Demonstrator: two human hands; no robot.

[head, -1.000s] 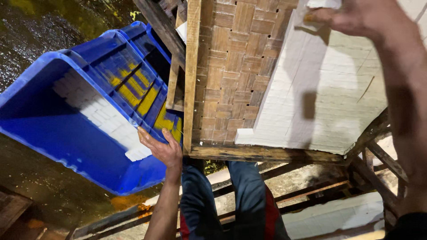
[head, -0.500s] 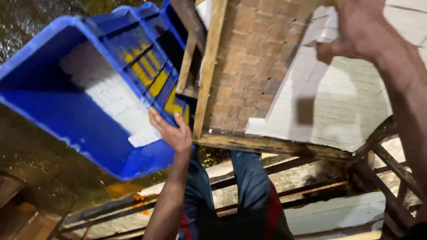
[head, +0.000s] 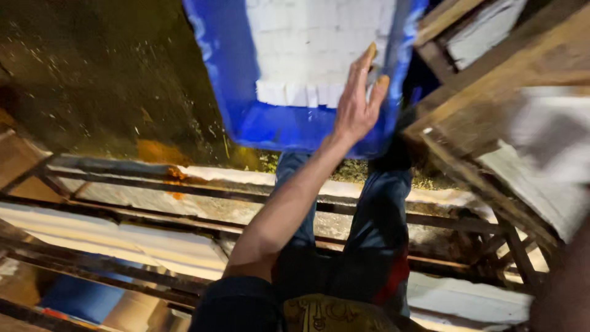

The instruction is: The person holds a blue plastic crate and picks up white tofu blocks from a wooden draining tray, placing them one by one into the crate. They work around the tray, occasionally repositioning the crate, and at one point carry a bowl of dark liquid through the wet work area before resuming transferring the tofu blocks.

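Note:
My left hand [head: 359, 101] reaches forward with its fingers stretched out flat against the near right rim of a blue plastic crate [head: 246, 104]. A white slab [head: 313, 49] marked with a fine grid lies inside the crate. The crate stands on wet dark ground beyond my legs. My right hand is out of the frame. Only a blurred piece of that arm [head: 565, 289] shows at the bottom right. A wooden tray frame [head: 485, 98] with a white sheet [head: 547, 154] on it slants at the right.
Under me runs a metal and wood rack [head: 184, 190] holding long white slabs [head: 147, 240]. My legs in blue trousers [head: 381, 221] stand between its bars. The wet, dark ground [head: 104, 74] spreads at the upper left.
My view has tipped down and the crate now sits straight ahead. The left hand has slid to the crate's right rim. My right hand, earlier on the tray's white sheet, has left view.

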